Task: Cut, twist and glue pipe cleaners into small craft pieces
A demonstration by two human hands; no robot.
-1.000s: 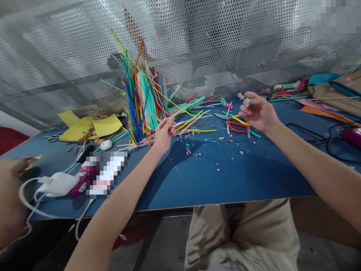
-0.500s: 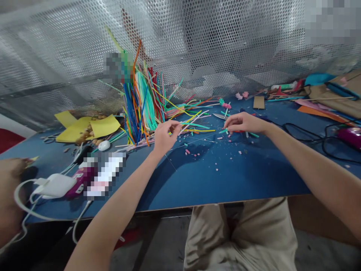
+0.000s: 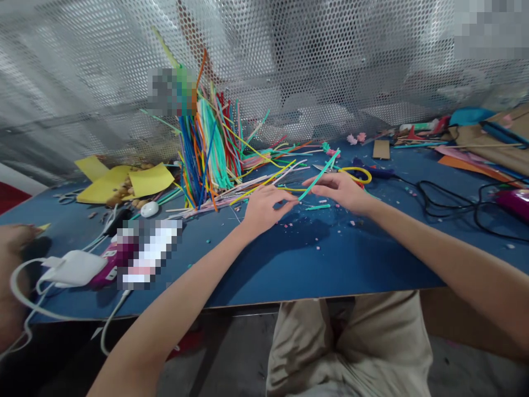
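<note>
A teal pipe cleaner [image 3: 320,175] slants up to the right between my hands over the blue table. Its lower end meets the pinched fingertips of my left hand [image 3: 268,208]. My right hand [image 3: 341,190] is closed with thumb and fingers round the middle part of the same strip. Just below my fingers a short teal piece [image 3: 318,207] lies on the table among small pink scraps [image 3: 288,225]. Scissors with yellow handles [image 3: 359,175] rest behind my right hand, and a heap of coloured pipe cleaners [image 3: 273,175] lies behind my left.
Bundled pipe cleaners [image 3: 215,149] stand at the back by a perforated metal screen [image 3: 297,71]. Yellow paper [image 3: 151,182], a white charger [image 3: 78,267], a phone [image 3: 151,253] and another person's hand [image 3: 14,242] are at left. Black cable [image 3: 438,193] and cardboard [image 3: 381,149] are at right.
My left hand has moved right and my right hand slightly left, bringing them close together. The teal strip now tilts upward between them. The scissors' yellow handles have come into view.
</note>
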